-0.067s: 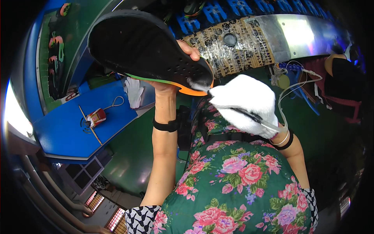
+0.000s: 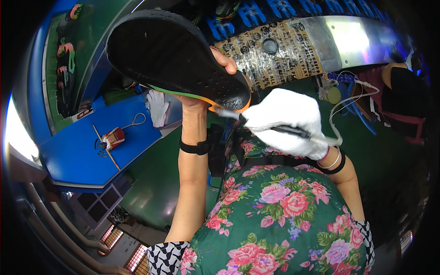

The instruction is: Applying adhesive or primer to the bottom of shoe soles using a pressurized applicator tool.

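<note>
My bare left hand (image 2: 191, 101) is closed round a black shoe sole (image 2: 156, 55) with a green and orange edge, held up with its broad end to the upper left. Fingers show over the far edge, and the palm is under the near edge. My right hand (image 2: 286, 121), in a white knit glove, is closed on a brush (image 2: 228, 113) with a thin pale hose trailing from its back end. The blurred brush tip lies at the orange edge near the sole's narrow end; whether it touches cannot be made out. That end's surface looks wet and shiny.
Ahead is a conveyor rack with blue holders (image 2: 252, 16) beside a taped cardboard surface (image 2: 279, 55). At left, a blue table (image 2: 78, 156) bears a small red container (image 2: 113, 137) and a white glove (image 2: 157, 107). A yellowish round container (image 2: 333, 95) stands at right near the hose.
The brush has moved left and slightly down, from the sole's narrow end to its near orange edge. My right hand shifted slightly left with it. The sole tilted a little.
</note>
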The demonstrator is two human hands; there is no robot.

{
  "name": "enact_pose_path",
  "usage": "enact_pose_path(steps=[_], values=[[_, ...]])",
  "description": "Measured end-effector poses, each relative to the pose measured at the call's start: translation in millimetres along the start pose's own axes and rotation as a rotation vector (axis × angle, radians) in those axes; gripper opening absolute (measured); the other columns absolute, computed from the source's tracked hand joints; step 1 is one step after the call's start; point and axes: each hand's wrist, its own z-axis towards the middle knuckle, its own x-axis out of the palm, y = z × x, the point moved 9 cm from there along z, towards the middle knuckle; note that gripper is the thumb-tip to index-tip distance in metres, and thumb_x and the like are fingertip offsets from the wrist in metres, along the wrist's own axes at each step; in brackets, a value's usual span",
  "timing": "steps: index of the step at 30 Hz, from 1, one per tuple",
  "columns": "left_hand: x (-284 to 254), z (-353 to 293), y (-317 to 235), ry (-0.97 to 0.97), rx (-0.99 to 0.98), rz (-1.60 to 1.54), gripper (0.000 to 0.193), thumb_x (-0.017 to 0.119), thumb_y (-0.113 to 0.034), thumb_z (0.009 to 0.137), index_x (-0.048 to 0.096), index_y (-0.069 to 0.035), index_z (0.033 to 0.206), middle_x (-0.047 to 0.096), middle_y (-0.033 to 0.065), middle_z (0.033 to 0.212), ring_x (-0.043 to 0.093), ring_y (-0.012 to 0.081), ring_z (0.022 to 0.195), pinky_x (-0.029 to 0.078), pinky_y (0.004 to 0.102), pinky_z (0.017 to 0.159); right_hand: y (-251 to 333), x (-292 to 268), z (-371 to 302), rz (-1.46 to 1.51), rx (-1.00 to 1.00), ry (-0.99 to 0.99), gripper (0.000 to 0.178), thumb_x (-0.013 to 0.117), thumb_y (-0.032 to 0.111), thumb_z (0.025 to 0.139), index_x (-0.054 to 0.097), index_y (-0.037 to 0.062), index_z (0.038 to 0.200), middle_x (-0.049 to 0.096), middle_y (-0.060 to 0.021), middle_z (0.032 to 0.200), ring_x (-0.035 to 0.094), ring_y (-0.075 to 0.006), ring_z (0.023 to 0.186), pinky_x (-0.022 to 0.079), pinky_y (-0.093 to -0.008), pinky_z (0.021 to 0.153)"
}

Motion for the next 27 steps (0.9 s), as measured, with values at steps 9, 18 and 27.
enact_pose_path(steps=[9, 18, 27], values=[[-1.1, -2.7, 5.9, -0.007, -0.180, -0.061, 0.098, 0.058, -0.085, 0.080, 0.062, 0.008, 0.112, 0.067, 0.0224, 0.098, 0.068, 0.0316, 0.089, 0.051, 0.0466, 0.089, 10.5, 17.7, -11.1, -0.156, -0.218, 0.035, 0.035, 0.080, 0.001, 0.071, 0.078, 0.0105, 0.105, 0.077, -0.0071, 0.101, 0.071, -0.0255, 0.082, 0.058, -0.0352, 0.069], [-3.8, -15.0, 23.7, -0.030, -0.396, -0.139, 0.128, 0.033, -0.102, 0.070, 0.051, 0.003, 0.140, 0.069, 0.0275, 0.108, 0.073, 0.0371, 0.092, 0.062, 0.0500, 0.083, 7.7, 23.6, -8.7, -0.137, -0.231, 0.149, 0.034, 0.083, 0.003, 0.074, 0.078, 0.0087, 0.107, 0.078, -0.0096, 0.100, 0.073, -0.0248, 0.085, 0.058, -0.0345, 0.074], [-20.5, -21.6, 31.9, -0.073, -0.675, 0.160, 0.106, 0.038, -0.088, 0.086, 0.055, 0.003, 0.139, 0.072, 0.0255, 0.106, 0.076, 0.0371, 0.085, 0.066, 0.0476, 0.074, 1.3, 33.9, 0.6, 0.158, -0.205, 0.287, 0.030, 0.082, 0.005, 0.077, 0.077, 0.0082, 0.107, 0.077, -0.0075, 0.106, 0.072, -0.0257, 0.087, 0.058, -0.0364, 0.073]])
